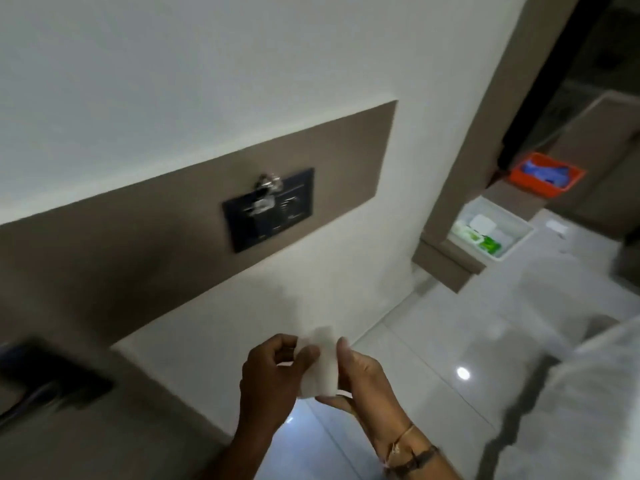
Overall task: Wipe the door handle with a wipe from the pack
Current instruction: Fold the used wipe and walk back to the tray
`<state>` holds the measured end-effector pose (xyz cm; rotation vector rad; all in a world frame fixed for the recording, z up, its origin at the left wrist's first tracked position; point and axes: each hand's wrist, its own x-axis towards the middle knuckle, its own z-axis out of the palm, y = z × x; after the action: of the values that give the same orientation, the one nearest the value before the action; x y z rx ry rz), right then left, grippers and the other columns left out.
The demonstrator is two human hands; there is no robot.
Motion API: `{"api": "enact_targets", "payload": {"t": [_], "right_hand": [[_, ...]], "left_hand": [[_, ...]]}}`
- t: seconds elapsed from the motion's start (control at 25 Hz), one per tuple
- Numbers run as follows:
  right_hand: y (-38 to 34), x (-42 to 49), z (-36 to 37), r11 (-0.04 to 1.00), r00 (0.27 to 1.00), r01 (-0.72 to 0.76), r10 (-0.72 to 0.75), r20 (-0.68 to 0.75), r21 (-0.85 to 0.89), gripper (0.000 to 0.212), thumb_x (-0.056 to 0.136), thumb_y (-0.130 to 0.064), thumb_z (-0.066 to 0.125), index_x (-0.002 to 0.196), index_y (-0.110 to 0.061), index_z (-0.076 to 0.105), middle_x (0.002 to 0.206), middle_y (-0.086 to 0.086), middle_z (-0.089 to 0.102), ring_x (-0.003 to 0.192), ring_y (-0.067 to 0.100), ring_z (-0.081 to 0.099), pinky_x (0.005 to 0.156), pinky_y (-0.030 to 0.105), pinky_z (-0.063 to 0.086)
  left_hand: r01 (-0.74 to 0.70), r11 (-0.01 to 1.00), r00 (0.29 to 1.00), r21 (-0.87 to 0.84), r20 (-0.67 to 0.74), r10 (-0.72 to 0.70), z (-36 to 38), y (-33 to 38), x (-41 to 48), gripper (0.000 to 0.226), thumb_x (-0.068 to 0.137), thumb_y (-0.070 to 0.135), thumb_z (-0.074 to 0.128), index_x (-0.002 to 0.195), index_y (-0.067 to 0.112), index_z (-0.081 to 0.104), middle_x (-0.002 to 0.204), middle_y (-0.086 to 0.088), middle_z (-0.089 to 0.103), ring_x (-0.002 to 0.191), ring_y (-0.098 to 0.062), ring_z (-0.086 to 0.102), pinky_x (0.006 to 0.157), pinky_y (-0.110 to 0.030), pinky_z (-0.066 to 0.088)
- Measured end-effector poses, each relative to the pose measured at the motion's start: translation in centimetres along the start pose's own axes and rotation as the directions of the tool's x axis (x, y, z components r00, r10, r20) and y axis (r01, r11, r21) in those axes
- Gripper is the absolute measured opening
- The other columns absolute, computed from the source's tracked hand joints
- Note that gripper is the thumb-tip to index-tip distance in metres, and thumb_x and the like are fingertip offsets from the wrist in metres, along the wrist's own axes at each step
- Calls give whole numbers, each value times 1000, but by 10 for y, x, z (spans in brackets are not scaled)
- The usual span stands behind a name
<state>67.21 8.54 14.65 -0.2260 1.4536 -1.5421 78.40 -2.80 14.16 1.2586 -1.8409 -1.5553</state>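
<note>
Both hands hold one white folded wipe (320, 363) between them: the left hand (273, 372) pinches its left edge with curled fingers, the right hand (360, 372) grips its right side. The shiny metal door handle (267, 184) (blurred by motion) sits above them on a dark plate (294, 216), well apart. A white tray (512, 242) with green packs stands far right.

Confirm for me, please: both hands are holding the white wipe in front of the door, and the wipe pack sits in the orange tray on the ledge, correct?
Not quite. The head view shows the left hand and right hand holding the white wipe, but the green wipe pack sits in the white tray, not the orange tray.
</note>
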Motion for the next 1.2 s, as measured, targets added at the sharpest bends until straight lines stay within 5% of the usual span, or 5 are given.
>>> {"api": "enact_targets", "payload": {"t": [0.16, 0.4, 0.6, 0.88, 1.2], "right_hand": [[-61, 48, -140, 975, 954, 179, -205, -221, -130, 27, 80, -34, 77, 85, -8, 81, 78, 14, 79, 77, 30, 74, 75, 49, 61], [-129, 147, -345, 987, 835, 156, -117, -537, 28, 16, 94, -7, 67, 105, -18, 65, 89, 10, 79, 80, 25, 77, 63, 48, 65], [-184, 254, -486, 993, 854, 118, -95, -511, 12, 19, 90, -2, 72, 108, -2, 76, 115, 19, 73, 98, 31, 72, 79, 38, 64], [-215, 398, -587, 869, 768, -81, -258, -586, -488, 22, 82, -18, 84, 102, -11, 80, 104, 4, 75, 91, 25, 69, 87, 33, 57], [-210, 494, -616, 877, 673, -253, -143, -725, -408, 14, 75, -30, 85, 84, -23, 76, 92, 1, 75, 87, 22, 70, 83, 39, 61]], "left_hand": [[-60, 991, 971, 121, 239, 29, 155, 50, 69, 33, 80, 46, 91, 92, 44, 60, 78, 16, 80, 68, -7, 77, 56, -32, 61], [16, 996, 857, 91, 512, -60, 383, 114, 185, 33, 85, 17, 90, 71, 26, 62, 79, -5, 79, 80, -21, 82, 54, -36, 64], [155, 984, 734, 91, 656, -176, 528, 143, 288, 34, 87, -7, 81, 116, 11, 79, 93, -5, 83, 79, -14, 80, 63, -23, 64], [-83, 926, 803, 368, 574, -156, 657, 146, 417, 36, 91, 5, 83, 126, 6, 75, 125, -14, 75, 107, -30, 73, 87, -41, 69], [-260, 673, 904, 692, 419, -81, 721, 131, 479, 37, 99, 23, 74, 134, 17, 62, 132, -16, 69, 114, -37, 70, 97, -47, 63]]}}
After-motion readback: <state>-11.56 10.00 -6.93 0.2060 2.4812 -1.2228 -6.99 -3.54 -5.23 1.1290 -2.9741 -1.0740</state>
